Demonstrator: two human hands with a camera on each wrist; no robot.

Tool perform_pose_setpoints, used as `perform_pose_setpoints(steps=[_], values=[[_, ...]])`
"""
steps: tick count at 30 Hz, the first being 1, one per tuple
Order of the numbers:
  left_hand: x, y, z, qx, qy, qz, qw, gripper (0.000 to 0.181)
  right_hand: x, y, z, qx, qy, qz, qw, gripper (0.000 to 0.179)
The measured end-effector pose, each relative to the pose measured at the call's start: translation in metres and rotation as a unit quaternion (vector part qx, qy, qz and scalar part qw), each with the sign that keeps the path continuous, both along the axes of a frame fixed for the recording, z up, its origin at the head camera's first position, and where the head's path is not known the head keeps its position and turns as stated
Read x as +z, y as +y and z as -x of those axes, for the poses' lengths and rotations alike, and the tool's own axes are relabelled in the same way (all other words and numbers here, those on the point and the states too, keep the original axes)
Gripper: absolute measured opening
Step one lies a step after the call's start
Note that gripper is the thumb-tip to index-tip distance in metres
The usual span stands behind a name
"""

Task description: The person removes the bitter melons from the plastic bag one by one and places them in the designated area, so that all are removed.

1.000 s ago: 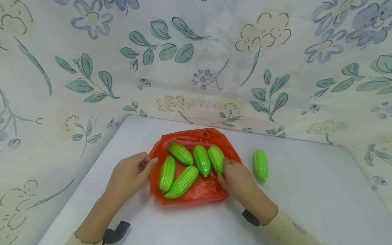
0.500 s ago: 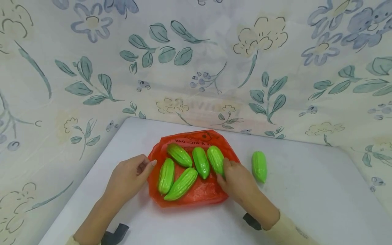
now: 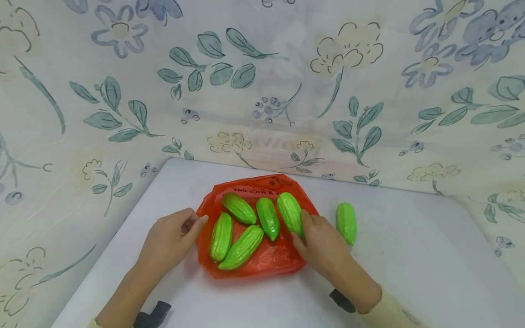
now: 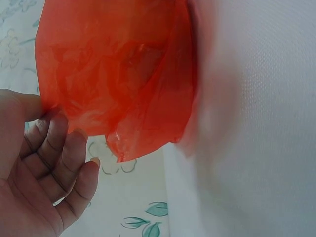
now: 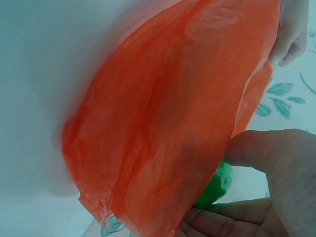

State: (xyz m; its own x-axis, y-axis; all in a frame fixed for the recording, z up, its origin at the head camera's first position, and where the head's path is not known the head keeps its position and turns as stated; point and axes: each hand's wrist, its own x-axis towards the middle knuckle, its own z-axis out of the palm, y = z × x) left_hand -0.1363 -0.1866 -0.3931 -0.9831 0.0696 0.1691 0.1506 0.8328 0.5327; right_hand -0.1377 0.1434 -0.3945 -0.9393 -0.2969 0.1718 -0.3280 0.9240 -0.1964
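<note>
A red plastic bag lies spread on the table in the head view, its mouth wide. Several green, ridged bitter melons, such as the front one, rest in it. My left hand pinches the bag's left rim between thumb and index finger; in the left wrist view its other fingers are loosely bent. Near the bag's right rim, my right hand grips the lower end of a bitter melon. The right wrist view shows this melon's green end between thumb and fingers, partly hidden by the bag.
Another bitter melon lies on the white table, right of the bag and close to my right hand. A flower-patterned cloth hangs behind the table and along its left side. Dark straps show under both wrists.
The gripped bitter melon has lifted slightly, and my right hand has shifted a little to the right with it. My left hand keeps its pinch on the bag. The head view has tilted slightly.
</note>
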Motion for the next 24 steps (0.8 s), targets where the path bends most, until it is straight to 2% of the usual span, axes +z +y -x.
perform_pose_setpoints(steps=[12, 24], values=[[-0.0005, -0.0002, -0.0002, -0.004, 0.007, -0.001, 1.0000, 0.015, 0.0004, 0.0038, -0.0052, -0.004, 0.026, -0.020, 0.9994, 0.063], [0.0003, 0.0001, -0.0005, -0.005, 0.006, -0.001, 1.0000, 0.015, 0.0083, 0.0072, -0.0093, -0.021, 0.006, -0.006, 0.9998, 0.065]])
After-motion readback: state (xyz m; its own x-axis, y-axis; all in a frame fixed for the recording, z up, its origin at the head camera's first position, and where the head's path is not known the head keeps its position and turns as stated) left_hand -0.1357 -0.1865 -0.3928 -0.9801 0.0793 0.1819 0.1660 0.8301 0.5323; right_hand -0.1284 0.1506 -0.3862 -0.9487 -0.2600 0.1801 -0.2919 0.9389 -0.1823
